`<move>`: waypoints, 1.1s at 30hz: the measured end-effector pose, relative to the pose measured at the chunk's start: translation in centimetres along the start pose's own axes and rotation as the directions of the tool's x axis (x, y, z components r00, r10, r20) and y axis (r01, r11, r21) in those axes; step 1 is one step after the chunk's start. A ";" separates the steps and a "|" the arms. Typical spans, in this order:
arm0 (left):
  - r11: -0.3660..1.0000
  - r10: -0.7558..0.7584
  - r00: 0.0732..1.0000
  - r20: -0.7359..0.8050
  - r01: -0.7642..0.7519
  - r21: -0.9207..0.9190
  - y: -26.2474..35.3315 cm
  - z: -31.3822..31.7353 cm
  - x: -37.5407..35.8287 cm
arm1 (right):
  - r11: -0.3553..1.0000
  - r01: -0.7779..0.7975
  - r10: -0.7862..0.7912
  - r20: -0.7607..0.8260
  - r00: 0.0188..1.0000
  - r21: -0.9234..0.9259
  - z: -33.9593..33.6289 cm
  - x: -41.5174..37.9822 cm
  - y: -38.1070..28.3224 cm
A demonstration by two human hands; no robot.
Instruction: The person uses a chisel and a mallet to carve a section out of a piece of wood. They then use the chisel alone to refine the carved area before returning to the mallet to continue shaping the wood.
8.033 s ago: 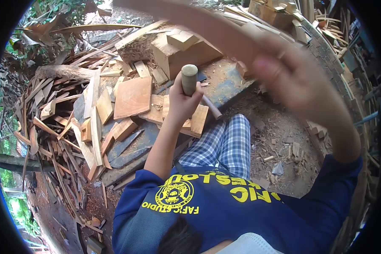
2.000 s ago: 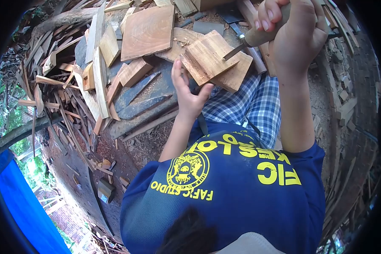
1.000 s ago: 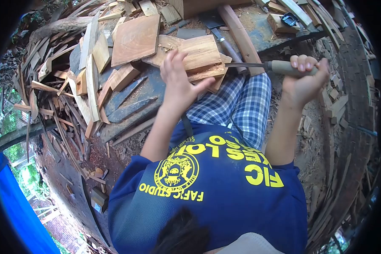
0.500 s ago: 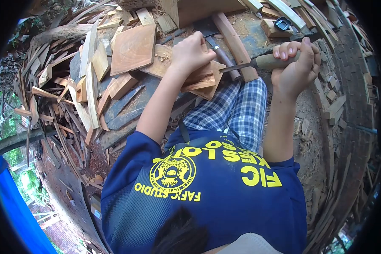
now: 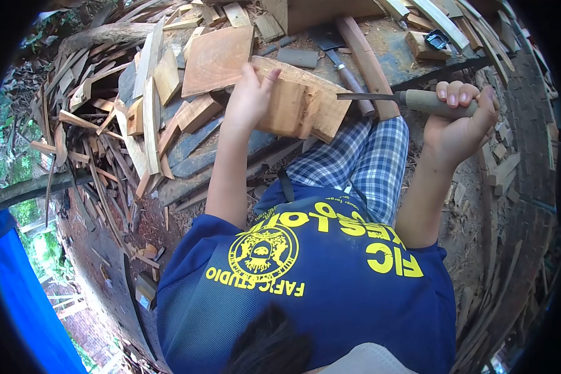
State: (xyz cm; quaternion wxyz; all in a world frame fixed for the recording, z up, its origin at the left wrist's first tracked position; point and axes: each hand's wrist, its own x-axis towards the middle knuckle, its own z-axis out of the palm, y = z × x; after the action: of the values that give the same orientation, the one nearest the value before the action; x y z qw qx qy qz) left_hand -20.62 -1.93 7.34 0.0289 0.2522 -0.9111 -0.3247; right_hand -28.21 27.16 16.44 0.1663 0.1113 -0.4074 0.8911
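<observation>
My left hand (image 5: 248, 98) grips the left edge of a wooden block (image 5: 282, 111), its thumb over the top. Along the block's right side runs a rough, carved step. Beneath it, a lighter board (image 5: 333, 111) reaches out to the right, close over my knees. In my right hand (image 5: 460, 124) is a chisel (image 5: 417, 100), my fingers wrapped round its thick handle. Its blade points left, the tip overlapping the board's right end in this view. A second chisel (image 5: 350, 76) with a dark handle lies on the bench beyond.
A square wooden slab (image 5: 218, 60) lies left of the block. Scrap offcuts (image 5: 146, 118) pile up further left. A long wooden bar (image 5: 371, 65), a grey block (image 5: 298, 58) and a small black object on a wood block (image 5: 436, 40) lie on the far side.
My left hand has shifted from over the block to its left edge, and the block's carved face now shows. The chisel has drawn back rightward and lies more level. The view has shifted slightly.
</observation>
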 end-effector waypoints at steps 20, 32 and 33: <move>0.893 -0.208 0.939 0.273 0.296 -0.340 -5.6 3.8 -6.4 | 0.999 -0.031 0.031 0.022 0.999 0.010 -0.1 -3.7 0.7; -0.134 0.259 0.752 0.606 0.650 -0.748 2.6 7.8 -11.4 | 0.990 0.105 -0.104 -0.020 0.994 0.091 0.3 -2.7 -4.4; -0.147 0.255 0.760 0.598 0.642 -0.753 3.4 8.7 -11.6 | 0.985 0.152 -0.151 -0.019 0.988 0.079 0.8 -2.8 -4.9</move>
State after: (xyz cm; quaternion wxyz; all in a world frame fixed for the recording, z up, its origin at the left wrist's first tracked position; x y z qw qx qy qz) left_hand -13.87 10.88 3.80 -0.1280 0.1784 -0.2539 -0.9420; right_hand -23.73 28.98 19.36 0.2315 0.1426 -0.3608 0.8921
